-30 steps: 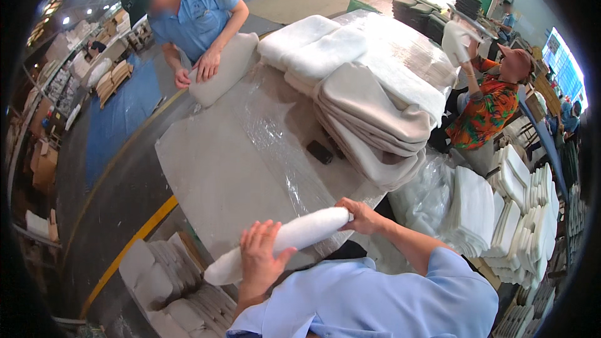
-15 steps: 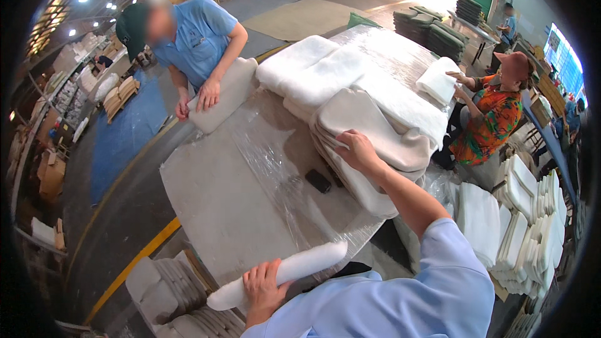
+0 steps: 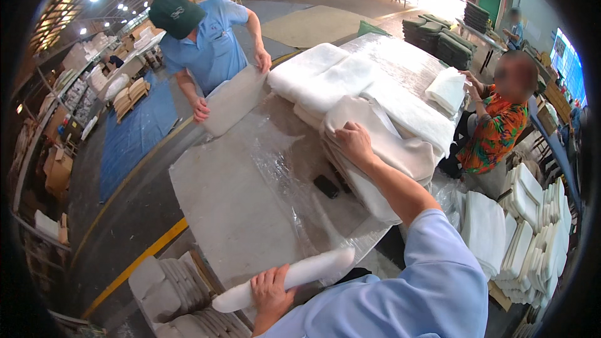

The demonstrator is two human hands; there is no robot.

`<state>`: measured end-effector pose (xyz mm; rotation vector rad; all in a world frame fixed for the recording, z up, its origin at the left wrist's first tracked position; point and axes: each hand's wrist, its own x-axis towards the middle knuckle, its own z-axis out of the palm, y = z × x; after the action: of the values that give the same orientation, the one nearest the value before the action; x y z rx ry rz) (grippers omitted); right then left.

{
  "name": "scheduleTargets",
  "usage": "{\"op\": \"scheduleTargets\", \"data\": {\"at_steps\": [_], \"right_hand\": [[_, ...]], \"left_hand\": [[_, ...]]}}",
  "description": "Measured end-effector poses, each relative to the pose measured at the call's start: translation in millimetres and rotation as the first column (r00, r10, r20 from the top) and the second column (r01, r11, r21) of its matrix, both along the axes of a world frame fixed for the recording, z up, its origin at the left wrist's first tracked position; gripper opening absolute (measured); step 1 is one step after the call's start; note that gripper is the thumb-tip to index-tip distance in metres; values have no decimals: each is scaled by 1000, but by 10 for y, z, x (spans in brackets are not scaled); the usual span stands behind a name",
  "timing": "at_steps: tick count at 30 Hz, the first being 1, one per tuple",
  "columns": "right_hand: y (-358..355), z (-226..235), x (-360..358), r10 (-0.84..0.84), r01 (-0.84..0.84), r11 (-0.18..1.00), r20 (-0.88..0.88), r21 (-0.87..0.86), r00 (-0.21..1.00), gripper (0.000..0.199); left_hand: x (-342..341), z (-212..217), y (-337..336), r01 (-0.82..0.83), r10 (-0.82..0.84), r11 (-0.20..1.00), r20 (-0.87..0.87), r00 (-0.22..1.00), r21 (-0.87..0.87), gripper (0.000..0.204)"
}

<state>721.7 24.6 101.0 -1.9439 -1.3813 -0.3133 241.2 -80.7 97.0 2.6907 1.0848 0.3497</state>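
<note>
Reaching out from the roll since a second ago, the right hand [image 3: 354,141] is lying spread on the cream stack [image 3: 388,156]; the left hand [image 3: 270,288] is gripping the white roll [image 3: 294,277] beside the plastic-covered table [image 3: 238,200] in a warehouse.

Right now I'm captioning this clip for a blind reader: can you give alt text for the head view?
Over a plastic-covered table, the person's left hand grips a rolled white foam pad while the right hand rests on a stack of cream fabric covers. Two co-workers handle white padding at the table's far side.
</note>
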Motion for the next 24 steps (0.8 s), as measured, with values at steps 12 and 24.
{"op": "scheduleTargets", "data": {"at_steps": [12,24], "right_hand": [[-1098,-49,-1346,155,-160,979,42,129,987,17],[-970,1356,-1546,605,-451,779,-337,435,721,15]], "left_hand": [[-88,18,-47,44,-44,999,41,998,-4,69],[-237,184,-68,36,-44,938,-17,999,-343,66]]}}
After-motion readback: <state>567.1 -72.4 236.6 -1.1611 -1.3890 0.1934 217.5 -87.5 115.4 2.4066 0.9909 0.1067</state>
